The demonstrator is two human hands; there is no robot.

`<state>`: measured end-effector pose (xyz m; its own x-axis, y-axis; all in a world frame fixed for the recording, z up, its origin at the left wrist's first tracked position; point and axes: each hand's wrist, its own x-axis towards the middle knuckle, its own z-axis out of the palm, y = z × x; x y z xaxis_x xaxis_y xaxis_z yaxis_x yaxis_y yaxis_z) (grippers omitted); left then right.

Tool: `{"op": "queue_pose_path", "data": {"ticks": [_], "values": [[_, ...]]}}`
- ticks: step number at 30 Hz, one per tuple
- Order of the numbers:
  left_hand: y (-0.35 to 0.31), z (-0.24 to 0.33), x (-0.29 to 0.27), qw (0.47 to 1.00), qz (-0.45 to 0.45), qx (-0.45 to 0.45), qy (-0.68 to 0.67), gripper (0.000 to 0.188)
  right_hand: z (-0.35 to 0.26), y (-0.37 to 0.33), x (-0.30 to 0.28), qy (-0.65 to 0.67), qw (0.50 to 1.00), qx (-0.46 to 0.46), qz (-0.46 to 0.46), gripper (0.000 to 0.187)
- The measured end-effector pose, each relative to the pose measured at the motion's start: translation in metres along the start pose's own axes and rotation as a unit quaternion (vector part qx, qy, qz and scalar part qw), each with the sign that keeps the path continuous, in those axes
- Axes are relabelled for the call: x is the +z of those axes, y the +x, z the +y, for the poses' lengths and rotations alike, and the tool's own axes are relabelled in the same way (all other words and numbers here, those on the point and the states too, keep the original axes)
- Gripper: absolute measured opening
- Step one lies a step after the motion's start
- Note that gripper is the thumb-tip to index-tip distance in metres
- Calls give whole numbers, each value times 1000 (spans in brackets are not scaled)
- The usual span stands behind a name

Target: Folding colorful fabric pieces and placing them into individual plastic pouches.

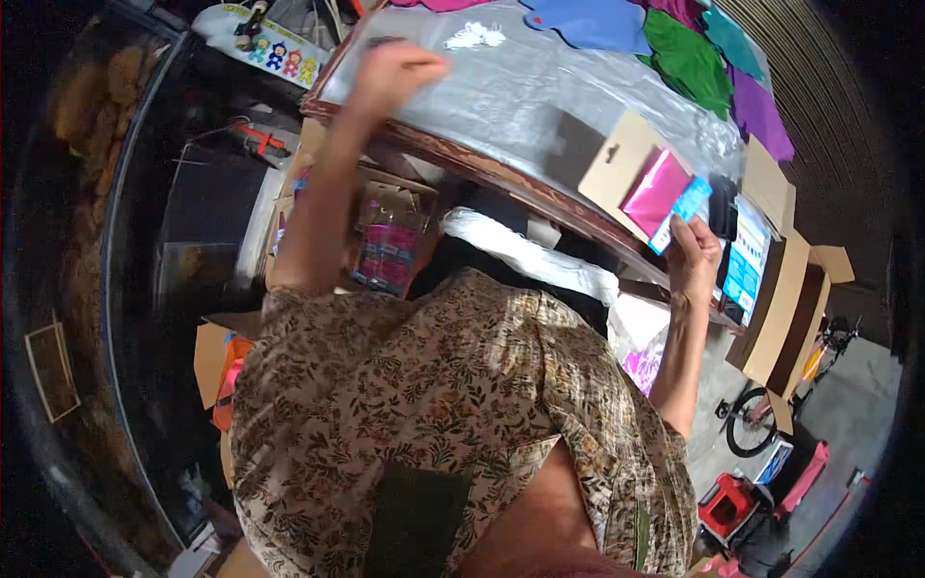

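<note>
My right hand (694,258) is closed on the blue-and-white end of a flat pink packet (658,183), over the near right edge of the table. Behind the packet stands a brown cardboard piece (607,169) with a small slot in it; I cannot tell if it is joined to the packet. My left hand (397,79) is raised over the table's left end, its fingers curled. Whether anything is between them is hidden. A dark object (387,42) shows just beyond that hand. White scraps (474,36) lie on the clear plastic covering the table (462,96).
Blue (588,21), green (686,63) and purple (758,108) flat pieces lie along the far side. Below the table edge, a carton holds pink-and-blue packets (385,252). An open cardboard box (779,308) stands at right, near a bicycle (756,419). White material (530,250) hangs before me.
</note>
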<state>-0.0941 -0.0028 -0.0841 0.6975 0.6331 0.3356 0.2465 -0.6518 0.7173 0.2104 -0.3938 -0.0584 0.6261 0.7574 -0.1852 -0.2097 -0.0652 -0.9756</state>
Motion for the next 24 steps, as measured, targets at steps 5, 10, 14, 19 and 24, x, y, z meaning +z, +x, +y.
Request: {"op": "queue_pose_path", "data": {"ticks": [5,10,14,19,24], "values": [[-4,-78,-53,989,-41,-95,105,30,2,-8,-2,9,999,-19,42,2],[-10,-101,-42,997,7,-52,-52,31,9,-8,-9,38,999,-15,8,5],[-5,-84,-42,995,-5,-89,50,30,8,-12,5,53,999,-4,4,6],[-1,-75,-43,985,-9,-170,7,30,14,-17,5,65,998,-20,-8,6],[1,-113,-59,935,20,-249,-250,24,11,-21,8,79,996,-26,-13,8]]}}
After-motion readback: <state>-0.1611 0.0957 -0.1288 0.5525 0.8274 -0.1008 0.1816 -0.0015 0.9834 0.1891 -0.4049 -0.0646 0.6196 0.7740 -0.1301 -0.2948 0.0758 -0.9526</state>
